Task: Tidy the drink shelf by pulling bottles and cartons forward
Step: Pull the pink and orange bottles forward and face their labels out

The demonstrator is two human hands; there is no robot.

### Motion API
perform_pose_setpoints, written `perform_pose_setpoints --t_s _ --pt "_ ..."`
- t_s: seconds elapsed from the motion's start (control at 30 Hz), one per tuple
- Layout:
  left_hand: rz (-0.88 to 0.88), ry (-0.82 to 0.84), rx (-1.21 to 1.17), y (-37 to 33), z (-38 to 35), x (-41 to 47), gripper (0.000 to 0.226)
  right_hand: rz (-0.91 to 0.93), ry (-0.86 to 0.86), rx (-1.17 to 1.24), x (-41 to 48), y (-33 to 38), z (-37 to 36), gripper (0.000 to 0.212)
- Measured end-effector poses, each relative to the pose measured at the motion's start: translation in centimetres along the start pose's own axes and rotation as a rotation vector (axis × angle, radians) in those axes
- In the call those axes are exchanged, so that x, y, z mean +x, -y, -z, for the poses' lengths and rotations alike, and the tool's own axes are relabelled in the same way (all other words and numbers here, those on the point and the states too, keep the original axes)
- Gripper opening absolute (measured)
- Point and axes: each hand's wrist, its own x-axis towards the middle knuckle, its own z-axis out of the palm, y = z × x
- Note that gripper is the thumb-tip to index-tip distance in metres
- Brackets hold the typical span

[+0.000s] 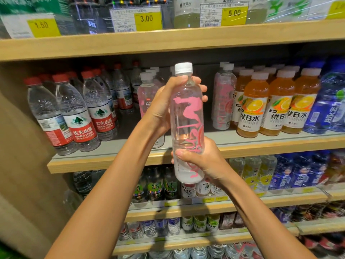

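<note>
A clear bottle with pink lettering and a white cap point(186, 116) is held upright in front of the middle shelf point(112, 159). My left hand point(164, 103) grips its upper part, fingers wrapped round the back. My right hand point(201, 159) grips its lower part from the right. More pink-labelled bottles stand on that shelf: one behind my left hand point(146, 94) and one to the right point(223, 101). Between them is a gap, largely hidden by the held bottle.
Red-capped water bottles point(78, 113) fill the shelf's left side, orange drinks point(270, 103) and blue bottles point(328, 101) the right. An upper shelf with price tags point(147, 20) runs above. Lower shelves point(205, 204) hold several more drinks. A beige side wall point(20, 146) stands left.
</note>
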Motion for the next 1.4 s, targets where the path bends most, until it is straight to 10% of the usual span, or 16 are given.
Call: perform_pose_setpoints --t_s 0.47,0.67,0.9,1.4 --pt "-0.614 -0.62 1.271 6.0 7.2 -7.2 0.02 0.161 -0.316 -0.239 4.1 -1.4 2.7 0.046" --pt "-0.497 -0.391 1.836 9.5 15.3 -10.3 0.034 0.091 -0.346 -0.413 6.2 -4.6 2.0 0.049" --pt "-0.415 -0.112 1.95 9.6 18.1 -8.8 0.039 0.073 -0.422 -0.387 8.1 -6.7 0.6 0.065" --pt "-0.481 -0.212 1.951 10.3 18.4 -9.0 0.036 0.076 -0.394 -0.432 10.5 -7.7 0.6 0.065"
